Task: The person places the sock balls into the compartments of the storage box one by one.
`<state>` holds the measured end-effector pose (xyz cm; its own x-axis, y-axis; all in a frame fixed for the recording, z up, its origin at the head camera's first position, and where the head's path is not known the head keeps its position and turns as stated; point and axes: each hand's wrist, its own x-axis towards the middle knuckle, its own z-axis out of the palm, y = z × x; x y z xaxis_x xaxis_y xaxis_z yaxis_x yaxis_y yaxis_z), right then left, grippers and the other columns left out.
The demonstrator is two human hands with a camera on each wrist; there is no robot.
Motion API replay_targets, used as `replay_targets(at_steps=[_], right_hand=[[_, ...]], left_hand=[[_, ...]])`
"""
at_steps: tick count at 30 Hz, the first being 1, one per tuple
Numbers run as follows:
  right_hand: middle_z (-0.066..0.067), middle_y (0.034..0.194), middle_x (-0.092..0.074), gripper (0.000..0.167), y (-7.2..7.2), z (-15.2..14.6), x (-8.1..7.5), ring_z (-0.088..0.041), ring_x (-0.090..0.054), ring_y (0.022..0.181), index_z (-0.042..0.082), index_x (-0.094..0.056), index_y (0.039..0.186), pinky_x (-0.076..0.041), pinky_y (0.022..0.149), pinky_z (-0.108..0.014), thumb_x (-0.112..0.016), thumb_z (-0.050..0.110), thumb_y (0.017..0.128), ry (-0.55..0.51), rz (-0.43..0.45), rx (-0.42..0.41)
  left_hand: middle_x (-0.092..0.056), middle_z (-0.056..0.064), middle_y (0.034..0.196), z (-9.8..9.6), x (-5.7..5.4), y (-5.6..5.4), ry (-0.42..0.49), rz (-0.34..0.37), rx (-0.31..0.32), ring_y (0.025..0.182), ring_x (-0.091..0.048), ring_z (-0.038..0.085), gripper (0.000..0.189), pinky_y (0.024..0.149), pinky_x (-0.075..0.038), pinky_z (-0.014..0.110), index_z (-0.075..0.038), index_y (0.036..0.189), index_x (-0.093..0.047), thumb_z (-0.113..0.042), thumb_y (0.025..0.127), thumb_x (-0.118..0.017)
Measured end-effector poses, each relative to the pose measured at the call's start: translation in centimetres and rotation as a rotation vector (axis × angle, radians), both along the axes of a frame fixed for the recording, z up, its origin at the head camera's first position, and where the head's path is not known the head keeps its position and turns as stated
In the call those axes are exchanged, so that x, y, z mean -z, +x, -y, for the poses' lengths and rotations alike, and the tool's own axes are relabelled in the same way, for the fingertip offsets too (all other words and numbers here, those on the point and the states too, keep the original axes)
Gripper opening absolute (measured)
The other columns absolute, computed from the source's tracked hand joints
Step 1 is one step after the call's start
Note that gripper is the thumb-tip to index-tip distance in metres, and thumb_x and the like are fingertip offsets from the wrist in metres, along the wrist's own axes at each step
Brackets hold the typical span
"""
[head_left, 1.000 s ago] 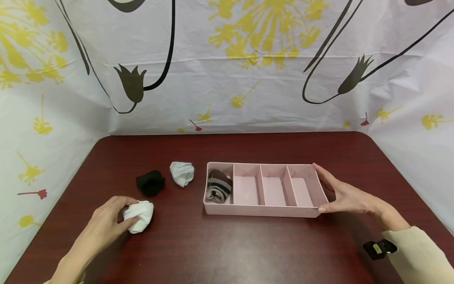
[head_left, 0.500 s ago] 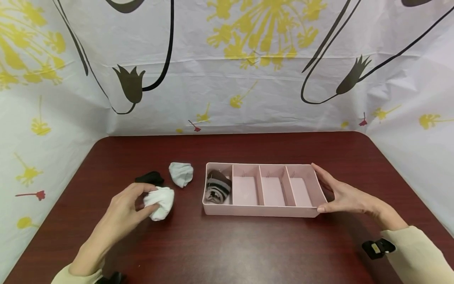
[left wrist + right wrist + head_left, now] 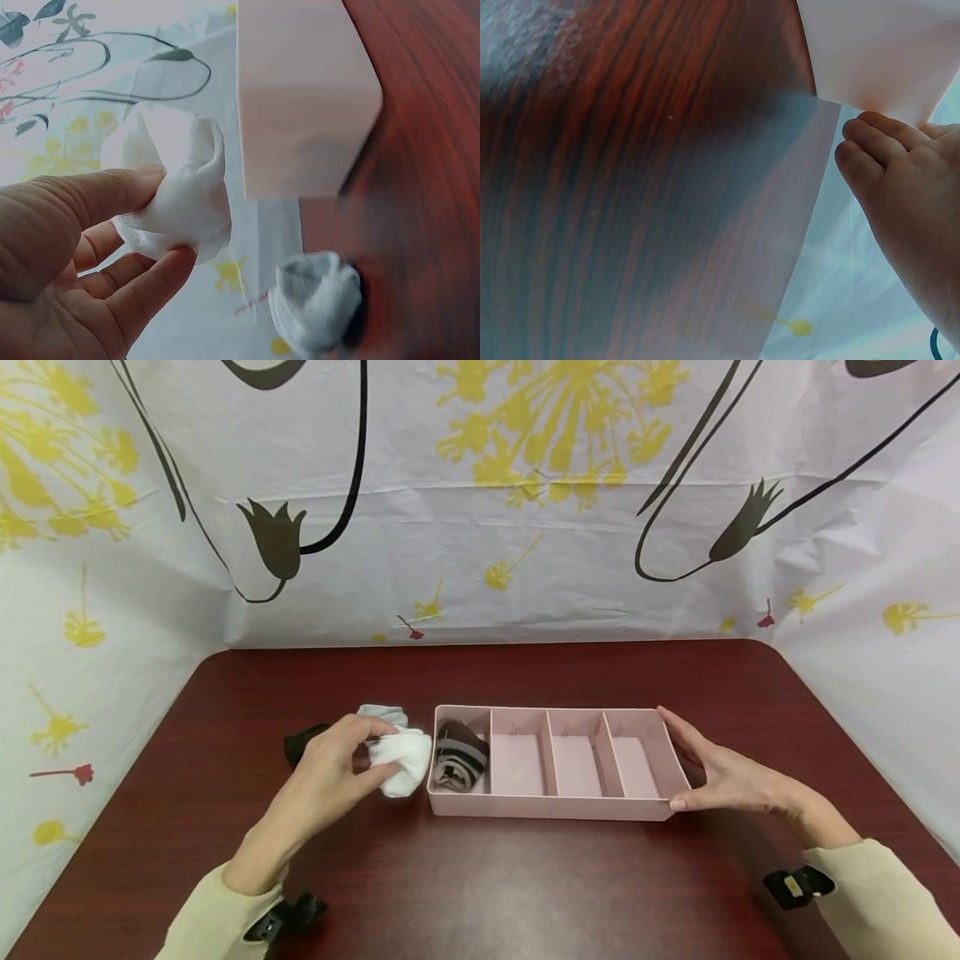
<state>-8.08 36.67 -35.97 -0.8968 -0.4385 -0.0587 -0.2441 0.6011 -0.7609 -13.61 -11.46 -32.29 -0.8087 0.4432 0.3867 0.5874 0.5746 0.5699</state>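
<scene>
My left hand point(image 3: 322, 785) pinches a balled white sock point(image 3: 405, 762) between thumb and fingers, just left of the pink divided organizer box point(image 3: 555, 807). In the left wrist view the white sock point(image 3: 180, 187) is held up beside the box's end wall point(image 3: 307, 97). A rolled brown-and-grey striped sock point(image 3: 460, 758) lies in the leftmost compartment. My right hand point(image 3: 731, 777) grips the box's right end, thumb at the front corner and fingers at the back one. In the right wrist view, the fingers of that hand point(image 3: 907, 172) lie against the box wall point(image 3: 877, 60).
A balled light grey sock point(image 3: 381, 713) lies behind my left hand, partly covered by the white one. A black sock point(image 3: 300, 743) lies farther left, partly hidden by the hand. Patterned white cloth point(image 3: 450, 527) hangs around the back and sides of the dark red table point(image 3: 540, 885).
My left hand has carried the white sock rightward and away from me, from the left of the table to the box's left end. My right hand and the box have stayed in place.
</scene>
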Motion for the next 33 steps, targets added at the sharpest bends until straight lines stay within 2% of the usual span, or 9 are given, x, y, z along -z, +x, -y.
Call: replay_targets(at_steps=[5, 10, 15, 25, 29, 33], right_hand=[[-0.028, 0.152, -0.007, 0.114, 0.1, -0.1, 0.1, 0.020, -0.019, 0.125, 0.024, 0.004, 0.151, -0.030, 0.094, -0.005, -0.077, 0.008, 0.073, -0.002, -0.002, 0.000], [-0.028, 0.152, -0.007, 0.114, 0.0, -0.1, 0.2, 0.019, -0.019, 0.126, 0.024, 0.005, 0.151, -0.030, 0.094, -0.005, -0.077, 0.008, 0.073, -0.015, 0.006, -0.003], [-0.026, 0.152, -0.009, 0.114, 0.0, -0.1, 0.2, 0.019, -0.019, 0.126, 0.025, 0.005, 0.151, -0.031, 0.094, -0.006, -0.077, 0.009, 0.074, -0.012, 0.008, 0.001], [-0.026, 0.152, -0.008, 0.113, 0.0, -0.2, 0.2, 0.017, -0.021, 0.128, 0.025, 0.005, 0.151, -0.032, 0.094, -0.007, -0.076, 0.007, 0.074, -0.033, 0.016, -0.011], [-0.026, 0.152, -0.008, 0.113, -0.1, -0.2, 0.2, 0.017, -0.021, 0.128, 0.025, 0.005, 0.151, -0.032, 0.094, -0.007, -0.076, 0.007, 0.074, -0.035, 0.017, -0.010], [-0.026, 0.152, -0.007, 0.113, 0.0, -0.2, 0.3, 0.017, -0.021, 0.128, 0.024, 0.005, 0.151, -0.031, 0.094, -0.007, -0.076, 0.006, 0.074, -0.042, 0.020, -0.011]], left_hand=[[-0.064, 0.006, 0.103, -2.0, 0.0, -0.6, 0.008, -0.011, 0.057, 0.090, -0.059, 0.015, 0.033, 0.071, -0.054, 0.029, -0.005, 0.102, -0.065, -0.007, 0.072, -0.080], [-0.064, 0.004, 0.101, -4.1, 0.0, -0.9, 0.011, 0.013, 0.102, 0.088, -0.057, 0.014, 0.032, 0.073, -0.051, 0.030, -0.006, 0.103, -0.065, -0.010, 0.074, -0.079], [-0.063, 0.003, 0.103, -6.0, -0.3, -1.2, 0.001, 0.061, 0.116, 0.085, -0.055, 0.014, 0.032, 0.072, -0.047, 0.027, -0.009, 0.104, -0.065, -0.011, 0.074, -0.079], [-0.062, 0.006, 0.104, -9.1, -0.8, -1.8, 0.008, 0.119, 0.186, 0.088, -0.058, 0.015, 0.030, 0.071, -0.054, 0.029, -0.008, 0.105, -0.064, -0.011, 0.077, -0.076], [-0.063, 0.006, 0.102, -10.1, -0.6, -1.9, 0.004, 0.092, 0.200, 0.086, -0.058, 0.016, 0.030, 0.071, -0.052, 0.028, -0.006, 0.104, -0.065, -0.010, 0.077, -0.076], [-0.064, 0.005, 0.101, -10.9, -0.3, -2.0, -0.015, 0.046, 0.216, 0.086, -0.058, 0.015, 0.029, 0.078, -0.047, 0.029, -0.007, 0.102, -0.064, -0.011, 0.076, -0.077]])
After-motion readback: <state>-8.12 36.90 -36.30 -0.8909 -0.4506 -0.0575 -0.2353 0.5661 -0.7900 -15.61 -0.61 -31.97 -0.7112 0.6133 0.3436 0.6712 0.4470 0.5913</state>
